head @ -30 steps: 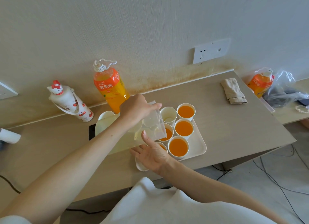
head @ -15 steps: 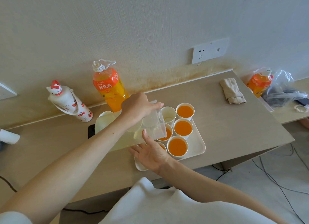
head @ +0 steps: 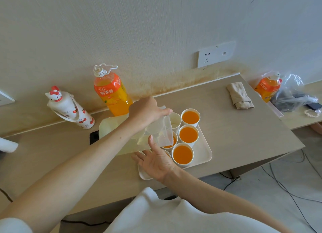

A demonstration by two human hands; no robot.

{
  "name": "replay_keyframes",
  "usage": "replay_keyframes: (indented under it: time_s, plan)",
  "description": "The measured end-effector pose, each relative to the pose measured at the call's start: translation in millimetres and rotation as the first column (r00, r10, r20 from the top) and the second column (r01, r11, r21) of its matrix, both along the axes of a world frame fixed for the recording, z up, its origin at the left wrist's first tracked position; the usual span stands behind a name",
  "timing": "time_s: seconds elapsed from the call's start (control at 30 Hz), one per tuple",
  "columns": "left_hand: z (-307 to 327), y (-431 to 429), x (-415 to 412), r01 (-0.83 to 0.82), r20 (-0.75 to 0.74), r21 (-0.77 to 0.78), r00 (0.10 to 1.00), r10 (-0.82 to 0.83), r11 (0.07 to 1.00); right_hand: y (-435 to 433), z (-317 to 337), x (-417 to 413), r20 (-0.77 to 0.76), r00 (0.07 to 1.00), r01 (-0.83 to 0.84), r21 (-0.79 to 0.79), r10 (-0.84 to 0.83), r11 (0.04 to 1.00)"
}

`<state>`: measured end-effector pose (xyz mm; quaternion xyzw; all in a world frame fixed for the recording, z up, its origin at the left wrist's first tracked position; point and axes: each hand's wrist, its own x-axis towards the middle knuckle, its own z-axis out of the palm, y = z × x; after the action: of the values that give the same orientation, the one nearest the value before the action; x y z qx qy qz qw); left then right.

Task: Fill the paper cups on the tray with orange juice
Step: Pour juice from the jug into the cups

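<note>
Paper cups (head: 188,134): six, in two rows of three on the tray; the three in the right row are full of orange juice, and the back-left cup (head: 174,120) shows a pale inside. The other two are partly hidden by the pitcher.
Tray (head: 204,156): white, near the front edge of the tabletop (head: 235,128).
Pitcher (head: 160,130): translucent, tipped on its side, mouth over the left row of cups.
Left hand (head: 148,111): clasped around the pitcher's upper edge.
Right hand (head: 155,160): fingers spread below the pitcher, straight thumb touching its wall.
Juice bottle (head: 111,95): upright by the wall, just behind the pitcher.
Cartoon-cat bottle (head: 68,109): leaning, left of the juice bottle.
Folded cloth (head: 240,97): at the far right of the tabletop.
Second bottle (head: 268,87): beside a clear plastic bag (head: 294,95), beyond the cloth.
</note>
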<state>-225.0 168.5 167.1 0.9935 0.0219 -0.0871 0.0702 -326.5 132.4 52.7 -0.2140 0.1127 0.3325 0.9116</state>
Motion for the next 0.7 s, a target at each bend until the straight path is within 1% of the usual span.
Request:
replay_keyframes:
  time_s: [0.23,0.57,0.7]
  plan:
    - [1,-7,5,0.041,-0.033,0.032,0.999,-0.04,0.999,-2,2,0,-0.025,0.999,0.02,0.001,-0.02,1.0]
    - [1,-13,4,0.069,0.013,0.075,0.997,-0.07,0.995,-7,2,2,-0.027,0.999,0.023,0.03,-0.022,0.999]
    - [0,-13,5,0.058,0.014,0.063,0.998,-0.059,0.996,-7,2,2,-0.016,0.999,0.03,0.029,-0.029,0.999]
